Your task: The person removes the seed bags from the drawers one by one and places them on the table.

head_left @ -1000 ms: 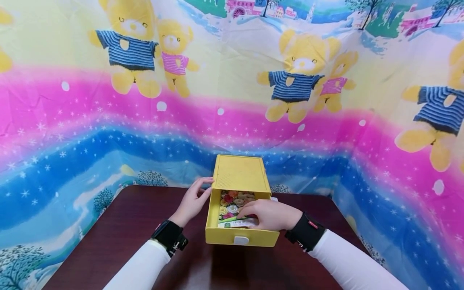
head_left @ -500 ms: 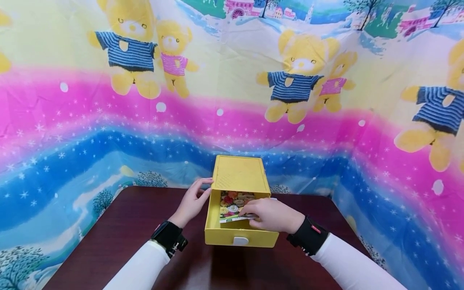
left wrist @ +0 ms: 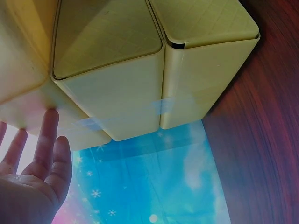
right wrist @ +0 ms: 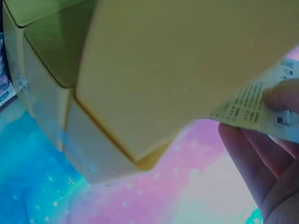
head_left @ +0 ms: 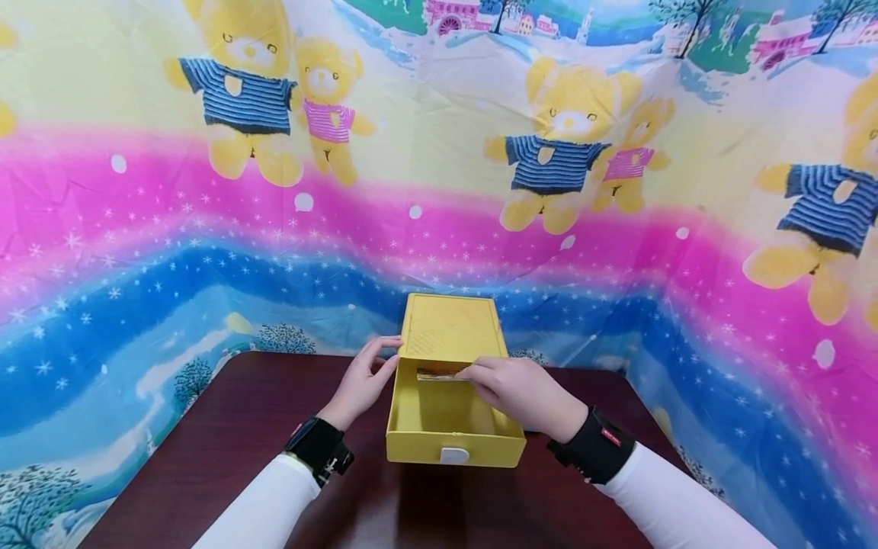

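Observation:
A yellow drawer unit (head_left: 453,324) stands on the table with its top drawer (head_left: 439,412) pulled out. My right hand (head_left: 524,393) pinches a thin printed packet (right wrist: 247,107) between thumb and fingers, above the back of the drawer. In the head view the packet is edge-on, and its right end is hidden by the hand. The right wrist view shows lines of small text on its pale side. My left hand (head_left: 363,381) touches the unit's left side near the top with its fingertips, fingers extended.
The dark wooden table (head_left: 274,427) spreads around the unit. Clear tape (left wrist: 161,106) runs across the stacked drawer boxes. A white knob (head_left: 454,456) sits on the drawer front. A printed cloth (head_left: 425,152) with bears hangs close behind. Another printed item (right wrist: 5,86) shows at the right wrist view's left edge.
My right hand has raised the flower-printed packet from inside the drawer and tipped it edge-on, so the bare yellow drawer bottom shows. The left hand has stayed in place.

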A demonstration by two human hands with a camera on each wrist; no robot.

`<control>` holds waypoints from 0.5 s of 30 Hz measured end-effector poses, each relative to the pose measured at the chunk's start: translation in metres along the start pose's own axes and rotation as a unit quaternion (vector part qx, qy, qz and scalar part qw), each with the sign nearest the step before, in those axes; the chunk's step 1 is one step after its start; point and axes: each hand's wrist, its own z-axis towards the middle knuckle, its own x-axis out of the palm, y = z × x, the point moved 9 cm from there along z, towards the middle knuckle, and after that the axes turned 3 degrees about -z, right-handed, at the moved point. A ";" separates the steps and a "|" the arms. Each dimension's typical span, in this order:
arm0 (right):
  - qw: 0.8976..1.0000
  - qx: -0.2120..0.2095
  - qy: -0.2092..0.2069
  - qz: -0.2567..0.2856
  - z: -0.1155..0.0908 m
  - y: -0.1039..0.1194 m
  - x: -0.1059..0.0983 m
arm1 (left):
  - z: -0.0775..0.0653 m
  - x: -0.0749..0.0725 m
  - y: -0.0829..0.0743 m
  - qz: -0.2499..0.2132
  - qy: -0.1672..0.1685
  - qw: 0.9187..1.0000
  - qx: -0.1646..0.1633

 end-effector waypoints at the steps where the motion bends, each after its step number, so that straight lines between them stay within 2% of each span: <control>1: 1.000 0.004 -0.009 -0.002 0.000 -0.001 -0.004 | 0.000 0.000 0.000 0.001 0.000 1.000 0.000; 8: 0.998 0.026 -0.052 -0.007 0.002 -0.010 -0.029 | 0.000 0.000 0.002 -0.001 0.006 1.000 -0.009; 15: 0.993 0.064 -0.095 0.017 -0.002 -0.026 -0.053 | 0.001 -0.001 0.002 0.007 0.006 1.000 -0.008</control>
